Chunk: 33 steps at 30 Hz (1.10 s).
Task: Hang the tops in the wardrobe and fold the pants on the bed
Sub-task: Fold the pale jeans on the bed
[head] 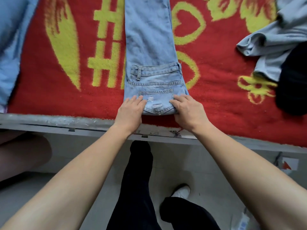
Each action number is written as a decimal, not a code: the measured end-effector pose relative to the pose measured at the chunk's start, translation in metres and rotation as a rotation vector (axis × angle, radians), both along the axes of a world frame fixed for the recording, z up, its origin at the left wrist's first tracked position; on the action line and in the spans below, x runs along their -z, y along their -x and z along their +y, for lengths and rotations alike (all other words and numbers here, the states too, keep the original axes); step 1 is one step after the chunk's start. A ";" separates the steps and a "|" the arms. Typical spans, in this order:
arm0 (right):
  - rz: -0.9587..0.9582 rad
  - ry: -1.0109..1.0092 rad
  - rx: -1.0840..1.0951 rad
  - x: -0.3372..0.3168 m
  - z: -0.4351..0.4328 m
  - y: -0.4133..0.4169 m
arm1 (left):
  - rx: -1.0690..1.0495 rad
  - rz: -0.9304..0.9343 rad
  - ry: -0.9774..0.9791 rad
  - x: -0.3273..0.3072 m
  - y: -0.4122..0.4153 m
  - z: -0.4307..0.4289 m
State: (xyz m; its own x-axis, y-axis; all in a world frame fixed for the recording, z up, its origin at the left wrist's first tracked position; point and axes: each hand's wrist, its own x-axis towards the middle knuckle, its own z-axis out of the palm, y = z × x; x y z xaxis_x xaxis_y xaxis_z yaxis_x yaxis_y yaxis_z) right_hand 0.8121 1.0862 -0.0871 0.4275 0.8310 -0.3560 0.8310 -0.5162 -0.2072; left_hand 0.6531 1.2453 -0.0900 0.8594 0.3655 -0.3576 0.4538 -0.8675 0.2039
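Red bed blanket [216,105], yellow hearts [201,24] and half-hidden lettering [106,47], unreadable. Jeans [149,39], waist end folded over; left hand [131,110] and right hand [186,111] press it, fingers nearly straight.

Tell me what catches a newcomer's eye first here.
The bright red blanket with yellow hearts and flowers covers the bed. Pale blue jeans lie lengthwise down its middle, waist end folded over at the near edge, with the left hand and right hand resting on that fold. At the far right, a grey garment and a black garment lie crumpled.
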 end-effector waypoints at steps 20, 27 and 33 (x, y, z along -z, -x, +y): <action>0.064 -0.238 0.450 -0.077 0.093 -0.098 | -0.548 -0.232 0.197 -0.066 -0.082 0.117; 0.035 0.012 0.383 -0.006 0.154 -0.141 | -0.487 -0.167 0.065 0.003 -0.126 0.172; -0.100 0.070 0.066 0.036 0.144 -0.116 | -0.099 -0.060 0.010 0.047 -0.112 0.136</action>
